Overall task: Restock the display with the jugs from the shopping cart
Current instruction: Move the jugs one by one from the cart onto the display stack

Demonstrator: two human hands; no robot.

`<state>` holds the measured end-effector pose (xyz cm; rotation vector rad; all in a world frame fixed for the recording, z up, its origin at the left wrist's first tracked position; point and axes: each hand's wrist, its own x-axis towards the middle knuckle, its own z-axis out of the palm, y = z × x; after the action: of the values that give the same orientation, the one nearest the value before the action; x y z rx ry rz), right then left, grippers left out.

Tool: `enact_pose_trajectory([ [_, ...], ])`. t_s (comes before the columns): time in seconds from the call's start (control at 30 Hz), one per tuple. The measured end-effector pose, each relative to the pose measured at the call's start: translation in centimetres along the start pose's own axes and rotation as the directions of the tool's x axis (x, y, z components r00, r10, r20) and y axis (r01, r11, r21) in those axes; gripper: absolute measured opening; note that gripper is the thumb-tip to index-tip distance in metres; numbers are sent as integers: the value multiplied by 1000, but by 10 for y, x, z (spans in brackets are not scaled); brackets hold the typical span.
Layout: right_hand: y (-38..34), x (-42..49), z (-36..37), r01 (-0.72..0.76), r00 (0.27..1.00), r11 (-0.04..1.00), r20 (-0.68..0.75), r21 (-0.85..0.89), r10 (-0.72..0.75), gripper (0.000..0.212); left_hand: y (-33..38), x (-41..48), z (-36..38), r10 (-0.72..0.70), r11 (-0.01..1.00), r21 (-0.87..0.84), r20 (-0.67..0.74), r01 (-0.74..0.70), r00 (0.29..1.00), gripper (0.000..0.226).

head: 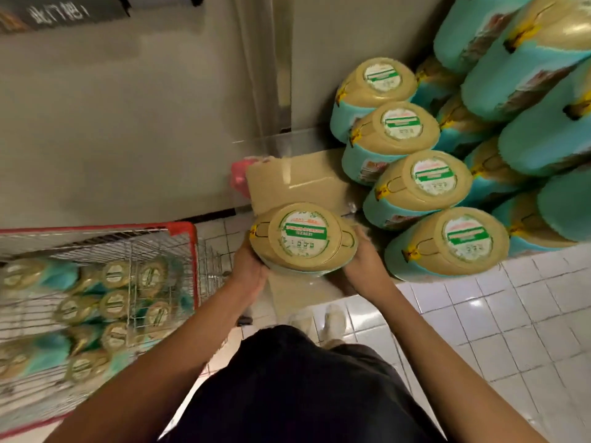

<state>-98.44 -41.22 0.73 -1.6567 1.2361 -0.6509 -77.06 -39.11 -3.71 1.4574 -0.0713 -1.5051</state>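
Dark shorts (297, 388) fill the bottom edge, with both bare arms reaching forward. At right rises the display (527, 100) of stacked teal jugs, its front row of four tan lids bordering the white tiled floor (495, 314). At left, the red-rimmed shopping cart (179, 228) holds more jugs (115, 303). Over a cardboard sheet (297, 180), just beside that row, one jug (303, 239) is gripped by the left hand (251, 271) and the right hand (364, 260), fingers curled round its sides
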Motion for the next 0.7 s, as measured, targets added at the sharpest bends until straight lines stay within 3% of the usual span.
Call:
enact_pose_trajectory([
  [0.07,1,12,-5,42,998,999,36,-8,-42,43,3,-2,3,24,1000,-10,-70,-25,997,34],
  [0.17,11,27,-7,67,996,997,68,-30,-65,32,4,-3,6,65,997,-39,-146,-71,987,39],
  [0.23,14,32,-7,41,997,999,71,-10,-40,37,2,-4,8,81,994,-66,-156,-92,984,42],
  [0.33,10,38,-5,-38,999,997,14,74,37,55,-6,-2,12,96,984,-127,-215,-125,972,49],
  [0.4,10,39,4,-168,981,978,-73,124,178,57,-13,-2,13,87,989,-89,-277,-115,957,48],
  [0.47,8,34,14,-351,907,860,-95,370,411,47,-20,-1,14,81,991,-73,-338,-111,938,40],
  [0.5,5,28,19,-416,842,722,-65,553,536,37,-23,-1,15,65,990,-93,-366,-106,928,38],
  [0.57,-5,12,24,-476,747,477,54,739,663,22,-23,-3,18,18,986,-146,-391,-81,920,32],
  [0.63,-15,-2,21,-455,783,422,126,784,609,28,-21,-6,23,-4,985,-158,-393,-63,920,35],
  [0.7,-21,-5,18,-412,843,444,147,796,518,32,-18,-5,28,14,984,-157,-380,-79,925,42],
])
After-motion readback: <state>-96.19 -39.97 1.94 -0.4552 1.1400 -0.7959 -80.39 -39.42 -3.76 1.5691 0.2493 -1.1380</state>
